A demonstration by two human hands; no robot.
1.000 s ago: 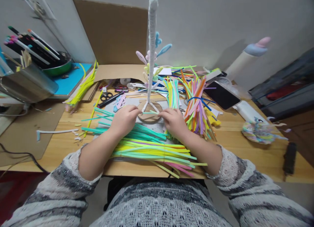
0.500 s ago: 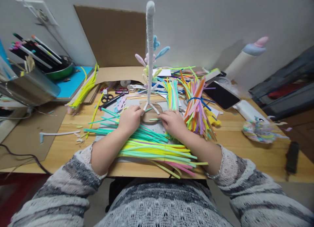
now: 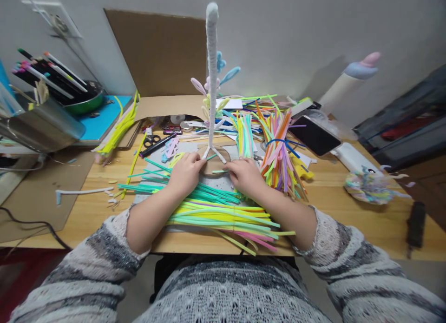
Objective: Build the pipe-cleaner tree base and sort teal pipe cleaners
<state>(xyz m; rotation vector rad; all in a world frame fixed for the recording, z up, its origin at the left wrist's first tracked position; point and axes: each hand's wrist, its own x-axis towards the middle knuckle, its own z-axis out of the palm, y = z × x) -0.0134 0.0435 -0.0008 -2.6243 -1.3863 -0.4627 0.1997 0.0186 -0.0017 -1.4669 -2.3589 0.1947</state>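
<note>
Two strip ends, one pinched in each hand, over the round base (image 3: 208, 171).
Left hand (image 3: 186, 173): fingers pinching a green strip (image 3: 210, 157). Right hand (image 3: 248, 175): fingers pinching a pale green strip (image 3: 219, 171), tip pointing left. Both ends lie near the forked foot of the white stand (image 3: 212, 76); whether they join cannot be told. Advised: grip close to the tips, bend gently, keep knuckles off the stand.
</note>
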